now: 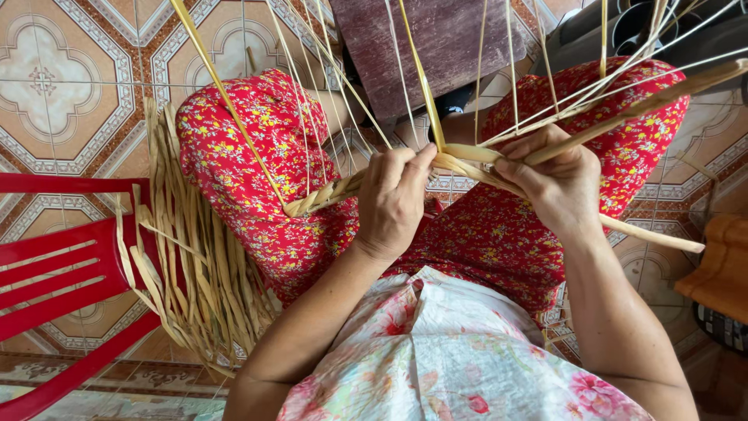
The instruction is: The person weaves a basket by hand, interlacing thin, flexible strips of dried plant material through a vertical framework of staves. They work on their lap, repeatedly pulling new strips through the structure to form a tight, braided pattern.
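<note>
While the woven strip lies across the lap above the knees, the left hand curls its fingers shut on it; the right hand clamps its other end; loose straw hangs over a red chair at the left.

long straw strands ran past top edge, ends unseen. woven band passed behind left hand and under right hand; stretch inside both grips hidden. fingertips of both hands curled out of sight around band. red chair cut by left and bottom edges. loose straw bundle partly tucked behind red floral knee. dark objects at top right corner cropped, kind unclear. brown item at right edge cut off, cannot tell what.
</note>
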